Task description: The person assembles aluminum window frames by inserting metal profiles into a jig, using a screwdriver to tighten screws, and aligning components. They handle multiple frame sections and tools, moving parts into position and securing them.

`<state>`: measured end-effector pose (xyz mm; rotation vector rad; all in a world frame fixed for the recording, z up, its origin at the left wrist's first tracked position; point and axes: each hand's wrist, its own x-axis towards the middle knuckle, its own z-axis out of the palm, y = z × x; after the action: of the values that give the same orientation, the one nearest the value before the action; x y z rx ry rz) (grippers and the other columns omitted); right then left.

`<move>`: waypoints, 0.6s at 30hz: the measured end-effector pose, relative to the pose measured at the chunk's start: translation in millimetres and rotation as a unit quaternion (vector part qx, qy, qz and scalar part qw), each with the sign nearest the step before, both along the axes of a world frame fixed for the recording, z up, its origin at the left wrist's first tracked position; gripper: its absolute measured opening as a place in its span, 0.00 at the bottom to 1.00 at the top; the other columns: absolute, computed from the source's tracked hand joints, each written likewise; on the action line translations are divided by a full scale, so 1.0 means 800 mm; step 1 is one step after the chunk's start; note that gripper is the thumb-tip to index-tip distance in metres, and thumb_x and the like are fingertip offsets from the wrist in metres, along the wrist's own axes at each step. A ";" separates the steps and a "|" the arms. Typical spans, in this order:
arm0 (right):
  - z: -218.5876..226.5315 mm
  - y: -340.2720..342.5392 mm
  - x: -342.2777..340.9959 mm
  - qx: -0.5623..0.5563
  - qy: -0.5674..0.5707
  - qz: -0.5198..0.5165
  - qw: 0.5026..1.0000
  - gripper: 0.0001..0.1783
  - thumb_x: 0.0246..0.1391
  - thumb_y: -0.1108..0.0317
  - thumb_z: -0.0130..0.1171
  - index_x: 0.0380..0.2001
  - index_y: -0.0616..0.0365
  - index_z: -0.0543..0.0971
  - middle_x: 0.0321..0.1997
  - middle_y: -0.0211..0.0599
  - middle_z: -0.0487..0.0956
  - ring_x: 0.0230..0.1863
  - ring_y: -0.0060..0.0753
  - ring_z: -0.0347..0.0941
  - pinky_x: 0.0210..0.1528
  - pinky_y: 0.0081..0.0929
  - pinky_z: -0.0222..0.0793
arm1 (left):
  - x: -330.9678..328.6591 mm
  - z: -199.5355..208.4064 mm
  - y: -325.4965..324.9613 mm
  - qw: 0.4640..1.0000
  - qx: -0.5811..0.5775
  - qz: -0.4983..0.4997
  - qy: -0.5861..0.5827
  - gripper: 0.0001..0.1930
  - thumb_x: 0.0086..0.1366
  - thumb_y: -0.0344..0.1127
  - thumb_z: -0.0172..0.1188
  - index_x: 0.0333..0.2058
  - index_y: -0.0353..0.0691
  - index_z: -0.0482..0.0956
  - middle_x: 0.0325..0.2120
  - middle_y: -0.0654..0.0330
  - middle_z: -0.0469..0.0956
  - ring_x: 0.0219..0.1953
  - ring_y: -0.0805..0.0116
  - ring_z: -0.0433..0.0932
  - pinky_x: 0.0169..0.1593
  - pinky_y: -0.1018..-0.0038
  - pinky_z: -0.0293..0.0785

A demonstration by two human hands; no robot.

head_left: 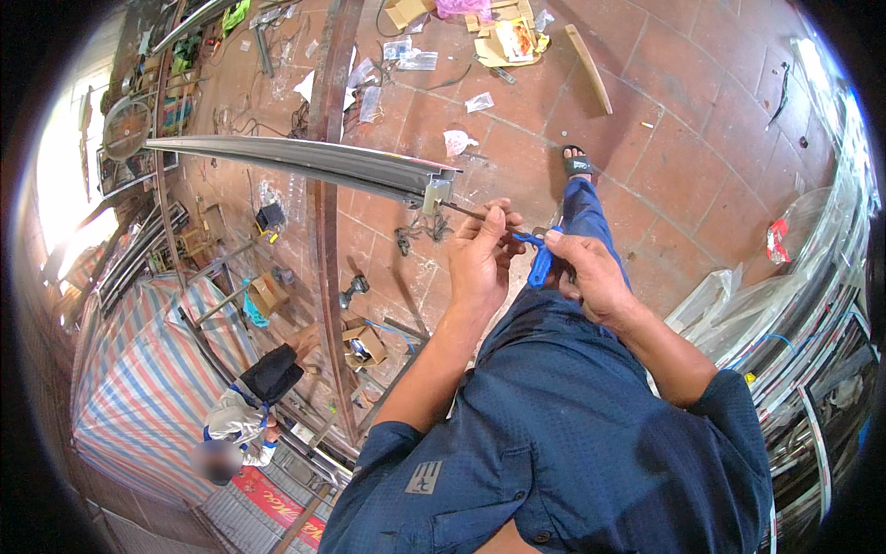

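Note:
My left hand (480, 254) is closed, thumb and fingers pinching a thin dark strip (467, 211). That strip runs from the open end of a long grey metal profile (314, 164) toward my right hand. A pale block (431, 198) sits at the profile's end, just ahead of my left fingers. Closed around a blue-handled hand tool (539, 264), my right hand (588, 272) is close beside the left one. The tool resembles pliers or snips, but fingers cover part of it. Its blue front part meets the strip's near end, though whether it grips the strip I cannot tell.
A brown steel beam (325, 240) crosses under the profile. Scraps and a wooden piece (589, 69) lie on the tiled floor. Wrapped profiles (794, 342) are stacked at right. Another person (242, 415) is at lower left, near a striped tarp (152, 369) and a cardboard box (365, 346).

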<state>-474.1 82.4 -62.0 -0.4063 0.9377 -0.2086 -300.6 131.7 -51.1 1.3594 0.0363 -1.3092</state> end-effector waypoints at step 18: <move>0.013 -0.007 0.002 -0.178 0.105 0.071 0.976 0.27 0.64 0.44 0.61 0.39 0.63 0.80 0.24 0.34 0.76 0.24 0.29 0.74 0.26 0.27 0.68 | 0.012 0.010 0.002 0.999 0.001 -0.043 0.005 0.15 0.72 0.42 0.63 0.43 0.33 0.83 0.31 0.56 0.85 0.30 0.69 0.83 0.35 0.73 0.82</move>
<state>-472.6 77.1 -51.2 -0.8376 1.0760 -0.2054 -290.6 133.2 -43.2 1.3694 -0.0133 -1.3884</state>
